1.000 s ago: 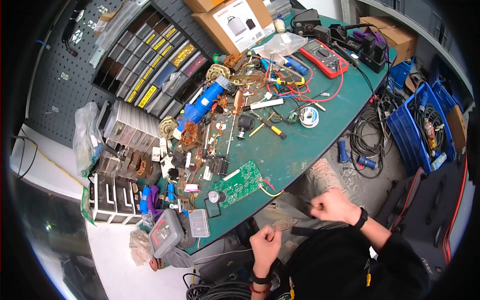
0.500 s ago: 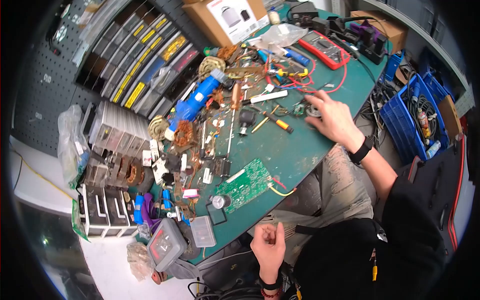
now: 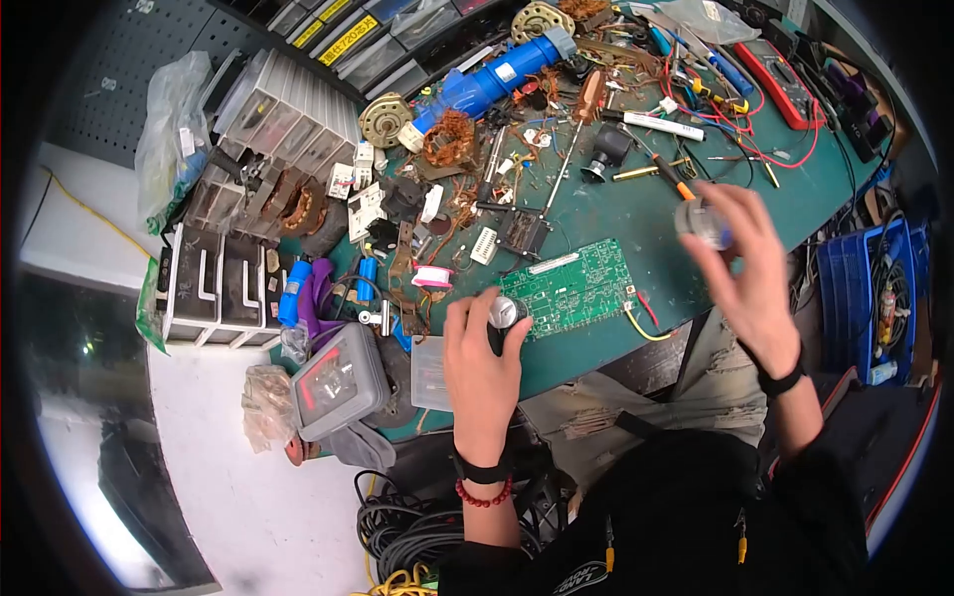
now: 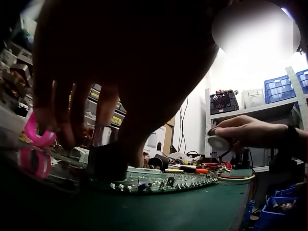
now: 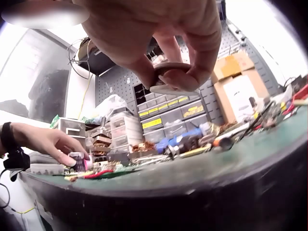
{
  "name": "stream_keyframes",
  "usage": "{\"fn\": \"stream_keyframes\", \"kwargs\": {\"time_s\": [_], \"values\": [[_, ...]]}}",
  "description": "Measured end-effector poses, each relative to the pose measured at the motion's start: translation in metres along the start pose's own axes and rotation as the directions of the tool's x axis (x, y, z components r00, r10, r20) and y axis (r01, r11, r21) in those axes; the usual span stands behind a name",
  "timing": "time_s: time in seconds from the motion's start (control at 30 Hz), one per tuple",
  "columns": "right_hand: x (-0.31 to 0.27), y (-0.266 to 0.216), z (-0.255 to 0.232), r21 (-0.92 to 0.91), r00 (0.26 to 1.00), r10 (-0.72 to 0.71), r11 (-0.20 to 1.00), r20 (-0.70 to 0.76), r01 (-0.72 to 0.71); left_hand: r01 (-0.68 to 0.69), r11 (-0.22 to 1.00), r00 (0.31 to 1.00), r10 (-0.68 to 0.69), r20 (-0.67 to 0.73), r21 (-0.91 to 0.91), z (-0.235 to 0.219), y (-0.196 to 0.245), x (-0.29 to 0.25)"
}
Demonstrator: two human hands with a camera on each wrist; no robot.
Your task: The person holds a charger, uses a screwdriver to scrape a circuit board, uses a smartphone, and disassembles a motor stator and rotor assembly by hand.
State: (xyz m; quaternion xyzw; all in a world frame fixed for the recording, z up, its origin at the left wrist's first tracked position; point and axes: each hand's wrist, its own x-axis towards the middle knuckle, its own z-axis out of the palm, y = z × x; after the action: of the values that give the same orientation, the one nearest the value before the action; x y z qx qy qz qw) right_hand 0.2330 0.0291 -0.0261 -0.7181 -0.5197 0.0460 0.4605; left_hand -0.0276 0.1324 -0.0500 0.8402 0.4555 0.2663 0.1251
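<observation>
My right hand [image 3: 750,273] grips a solder wire spool [image 3: 704,223] by its edge, above the bench; in the right wrist view the spool's rim [image 5: 175,90] shows under the fingers. My left hand [image 3: 479,360] has its thumb and fingers around a small cylinder [image 3: 504,312] with a silvery top and dark body. That cylinder stands at the left end of a green circuit board [image 3: 581,288]. Red and yellow leads [image 3: 648,323] come off the board's right end. A pink-rimmed reel [image 3: 432,276] lies just beyond the left fingers.
Behind the board spread a small black camera-like part [image 3: 608,149], a screwdriver [image 3: 671,179], a white marker [image 3: 664,125] and a blue tube [image 3: 497,79]. A red multimeter [image 3: 775,84] lies at the far right. Clear plastic cases [image 3: 341,382] sit at the left front.
My right hand reached out to the solder spool and lifted it, bringing it back toward the board. The left hand moved from over the lap onto the small cylinder. The head view swung left.
</observation>
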Motion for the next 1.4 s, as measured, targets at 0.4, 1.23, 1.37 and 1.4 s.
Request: {"fn": "stream_keyframes", "kwargs": {"time_s": [0.4,1.23,1.37,1.4], "values": [[0.011,0.011,0.037,-0.267,0.983,-0.100,0.954,0.152,0.138,0.077,0.983,0.990,-0.056,0.129,-0.165,0.019,0.019,0.018],[0.041,-0.010,0.069,-0.149,0.835,-0.138,0.956,0.533,0.253,-0.514,0.673,0.277,0.717,0.640,-0.532,0.202,0.171,-0.137],[0.049,-0.007,0.079,-0.162,0.837,-0.135,0.953,0.531,0.257,-0.450,0.657,0.607,0.722,0.333,-0.605,0.230,0.148,-0.166],[0.051,-0.004,0.082,-0.147,0.838,-0.157,0.952,0.522,0.269,-0.503,0.708,0.556,0.704,0.441,-0.496,0.227,0.151,-0.173]]}}
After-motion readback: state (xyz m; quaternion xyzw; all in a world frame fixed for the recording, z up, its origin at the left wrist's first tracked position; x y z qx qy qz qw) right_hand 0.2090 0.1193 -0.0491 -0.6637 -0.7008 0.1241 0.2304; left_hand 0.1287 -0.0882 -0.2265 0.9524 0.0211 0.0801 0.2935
